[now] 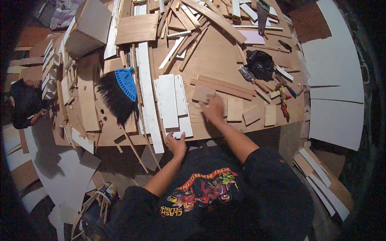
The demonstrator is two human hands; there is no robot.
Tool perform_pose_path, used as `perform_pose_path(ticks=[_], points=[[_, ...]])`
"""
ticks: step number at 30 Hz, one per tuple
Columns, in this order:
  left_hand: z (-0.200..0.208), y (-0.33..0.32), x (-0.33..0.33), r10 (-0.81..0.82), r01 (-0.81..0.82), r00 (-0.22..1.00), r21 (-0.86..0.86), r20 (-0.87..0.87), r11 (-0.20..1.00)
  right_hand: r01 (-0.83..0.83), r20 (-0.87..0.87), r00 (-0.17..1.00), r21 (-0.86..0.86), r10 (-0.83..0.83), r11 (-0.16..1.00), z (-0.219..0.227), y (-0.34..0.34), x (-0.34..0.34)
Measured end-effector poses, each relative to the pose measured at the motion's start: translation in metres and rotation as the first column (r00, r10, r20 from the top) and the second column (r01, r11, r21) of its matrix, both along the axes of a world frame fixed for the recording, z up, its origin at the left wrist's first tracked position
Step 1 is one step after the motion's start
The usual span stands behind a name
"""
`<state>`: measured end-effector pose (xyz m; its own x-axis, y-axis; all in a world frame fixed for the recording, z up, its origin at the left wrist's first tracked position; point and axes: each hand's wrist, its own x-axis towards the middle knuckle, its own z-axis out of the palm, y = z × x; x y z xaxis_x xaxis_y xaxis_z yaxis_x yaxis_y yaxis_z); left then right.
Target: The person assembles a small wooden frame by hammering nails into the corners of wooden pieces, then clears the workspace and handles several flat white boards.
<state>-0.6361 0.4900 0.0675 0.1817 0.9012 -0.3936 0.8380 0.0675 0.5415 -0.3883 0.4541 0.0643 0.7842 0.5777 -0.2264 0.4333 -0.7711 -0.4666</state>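
Note:
My right hand (213,109) reaches over the table, fingers apart, its fingertips at the near edge of a small flat wooden block (202,93). Whether they press on the block I cannot tell. Beyond that block lie long reddish-brown wood strips (231,87), side by side. More small wooden blocks (235,109) sit in a row to the right of the hand. My left hand (176,144) is at the table's front edge, thumb and fingers spread with nothing between them. Just past its fingertips are white rectangular boards (167,102), partly overlapping.
A blue-headed broom with black bristles (120,94) lies left of a long white plank (148,96). Scrap strips (193,44) pile up at the back. To the right are a black plastic bag (260,65), red-yellow pliers (284,104) and a handsaw (263,18). Another person (26,102) is at far left.

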Motion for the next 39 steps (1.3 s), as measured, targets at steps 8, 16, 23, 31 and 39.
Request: perform_pose_path(ticks=[8,16,23,31,39], points=[[0.014,0.036,0.106,-0.767,0.721,0.635,0.284,0.094,0.632,0.233,0.274,0.948,-0.237,-0.165,0.943,-0.013,-0.096,0.043],[-0.012,0.081,0.206,-0.849,0.916,0.354,0.33,-0.391,0.23,0.38,0.011,0.92,-0.276,-0.393,0.883,0.023,-0.095,0.053],[0.02,0.094,0.215,-0.884,0.926,0.337,0.283,-0.325,0.249,0.194,-0.161,0.968,-0.012,-0.193,0.981,0.054,-0.077,0.072],[-0.001,0.103,0.217,-0.891,0.893,0.449,0.055,-0.072,0.446,-0.536,-0.035,0.843,-0.144,0.537,0.832,0.025,-0.051,0.048],[-0.024,0.082,0.201,-0.929,0.946,0.279,0.235,-0.243,0.223,-0.519,-0.121,0.853,-0.296,0.508,0.802,0.027,-0.09,0.041]])
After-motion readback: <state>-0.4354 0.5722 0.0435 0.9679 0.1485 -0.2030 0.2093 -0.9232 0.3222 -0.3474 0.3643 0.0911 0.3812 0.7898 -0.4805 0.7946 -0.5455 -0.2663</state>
